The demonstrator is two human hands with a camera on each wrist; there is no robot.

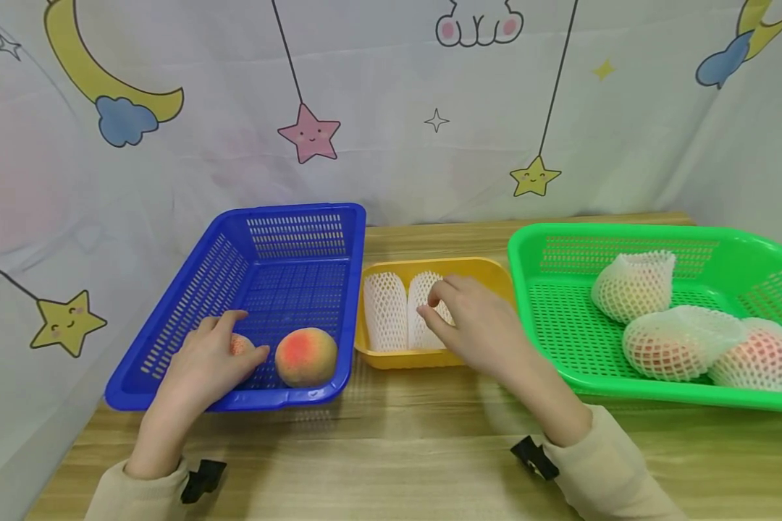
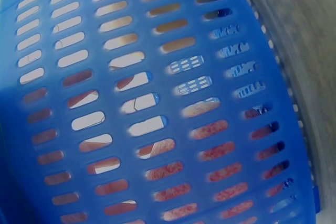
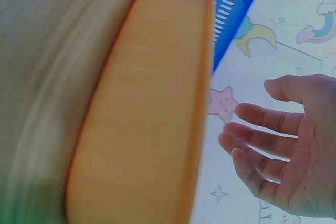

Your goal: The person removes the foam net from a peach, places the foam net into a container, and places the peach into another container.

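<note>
"Peach (image 1: 241, 344) under the left hand (image 1: 202, 362): is it held?"

"That cannot be told. It is covered from above, with the fingers bent over it and the thumb placed to its right, but the contact is hidden. In the left wrist view, only patches of reddish fruit and of the hand are seen through the slots."

"And how is the right hand (image 1: 478, 322) kept?"

"Its fingers are loosely curved and well parted from the thumb, with nothing held. It is poised over the right-hand foam net (image 1: 422, 318), perhaps so that the net can be reached from above; no touch can be confirmed."

"Where is the fruit kept?"

"Near the front of the blue basket (image 1: 358, 289), where only a short reach seems to be needed. A second peach (image 1: 306, 357), bare as well, is left just beside the thumb."

"Why is the yellow tray (image 1: 391, 359) set in the middle?"

"Probably so that its nets can be reached by either hand. Another foam net (image 1: 386, 312) is laid alongside the first, both lengthwise, with their ends easily found."

"And farther right?"

"Three netted fruits (image 1: 665, 349) are gathered in the green basket (image 1: 625, 389), by which wrapped fruit seems to be kept apart from bare. All three containers are stood on the wooden table (image 1: 397, 449), before a printed cloth (image 1: 397, 145)."
</note>
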